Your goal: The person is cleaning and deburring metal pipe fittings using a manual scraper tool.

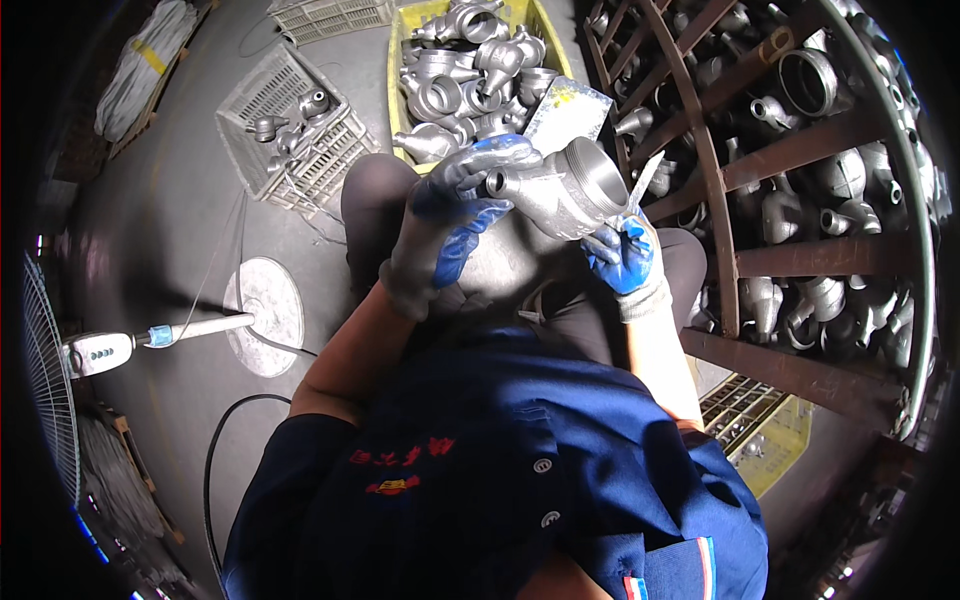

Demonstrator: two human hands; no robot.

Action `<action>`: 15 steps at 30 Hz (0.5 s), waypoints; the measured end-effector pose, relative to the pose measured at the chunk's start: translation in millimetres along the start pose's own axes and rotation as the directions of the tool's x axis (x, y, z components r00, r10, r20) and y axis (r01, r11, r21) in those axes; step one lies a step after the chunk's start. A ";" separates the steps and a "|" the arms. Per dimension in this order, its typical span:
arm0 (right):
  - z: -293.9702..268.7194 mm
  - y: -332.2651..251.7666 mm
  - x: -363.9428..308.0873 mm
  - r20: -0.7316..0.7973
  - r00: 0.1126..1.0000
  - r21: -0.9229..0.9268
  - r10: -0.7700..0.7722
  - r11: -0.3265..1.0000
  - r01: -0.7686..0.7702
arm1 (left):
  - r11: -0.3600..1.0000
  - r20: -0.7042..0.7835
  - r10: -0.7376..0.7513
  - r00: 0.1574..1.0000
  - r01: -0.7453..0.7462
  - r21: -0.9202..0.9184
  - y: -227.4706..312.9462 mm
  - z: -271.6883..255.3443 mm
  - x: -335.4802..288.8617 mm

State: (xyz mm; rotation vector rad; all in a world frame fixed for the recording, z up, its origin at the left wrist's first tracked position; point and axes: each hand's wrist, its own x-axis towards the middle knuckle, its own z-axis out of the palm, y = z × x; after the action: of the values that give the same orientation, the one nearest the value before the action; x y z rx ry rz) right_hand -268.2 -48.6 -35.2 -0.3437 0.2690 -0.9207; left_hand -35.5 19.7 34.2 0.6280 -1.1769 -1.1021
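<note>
A silver-grey metal casting (555,200) with a wide threaded mouth and a narrow spout is held up above my lap, tilted with its mouth to the right. My left hand (455,205), in a grey and blue work glove, closes round the narrow spout end. My right hand (625,255), gloved alike, is closed on a thin flat metal blade (648,182) that points up beside the casting's mouth. Its fingers are close under the casting; whether they touch it is unclear. The blade's lower end is hidden in the glove.
Ahead, a yellow crate (398,60) is heaped with similar castings, a pale metal sheet (568,120) at its corner. A pale plastic crate (240,150) with several castings stands left. A brown metal rack (800,258) full of castings rises at right. A fan (100,355) stands at left.
</note>
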 end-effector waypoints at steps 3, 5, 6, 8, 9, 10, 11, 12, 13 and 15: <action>-5.4 -4.0 1.6 -0.057 0.998 0.068 0.024 0.997 -0.020 | 0.991 0.035 -0.057 0.998 0.061 -0.120 -0.9 -3.2 -4.6; -3.1 -6.5 3.7 -0.075 0.991 0.123 0.107 0.988 -0.098 | 0.949 0.093 -0.098 0.991 0.121 -0.290 -5.6 -6.1 -1.7; -1.3 -7.1 6.0 -0.180 0.977 0.153 0.112 0.985 -0.084 | 0.877 0.153 -0.123 0.980 0.180 -0.446 -9.3 -7.9 0.8; -1.3 -8.8 7.9 -0.174 0.969 0.206 0.177 0.969 -0.140 | 0.786 0.035 -0.216 0.976 0.196 -0.587 -29.8 -15.2 0.0; -1.1 -8.5 9.1 -0.157 0.956 0.257 0.247 0.945 -0.201 | 0.683 -0.074 -0.319 0.945 0.175 -0.710 -38.7 -18.4 -3.6; 0.4 -7.0 9.8 -0.241 0.940 0.205 0.240 0.960 -0.193 | 0.829 -0.089 -0.216 0.972 0.135 -0.543 -41.8 -5.4 -13.4; -4.4 -5.6 14.7 -0.152 0.941 0.150 0.301 0.949 -0.279 | 0.831 -0.099 -0.217 0.971 0.130 -0.541 -55.5 -0.8 -21.0; -8.4 -1.3 15.9 -0.198 0.946 0.062 0.257 0.966 -0.250 | 0.974 -0.079 -0.143 0.986 0.126 -0.189 -76.1 1.3 -32.1; -11.5 3.0 15.4 -0.244 0.948 -0.026 0.205 0.976 -0.217 | 0.978 -0.029 -0.092 0.995 0.096 0.185 -81.1 7.2 -35.3; -18.1 -1.2 19.4 -0.219 0.951 -0.026 0.220 0.973 -0.231 | 0.978 -0.055 -0.196 0.979 0.200 0.068 -88.9 8.8 -37.1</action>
State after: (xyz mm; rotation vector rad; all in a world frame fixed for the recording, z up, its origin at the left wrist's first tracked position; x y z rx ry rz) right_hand -264.6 -68.2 -52.8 -0.2544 0.5219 -0.7253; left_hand -74.0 21.4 -54.5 0.8383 -1.1352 -1.2085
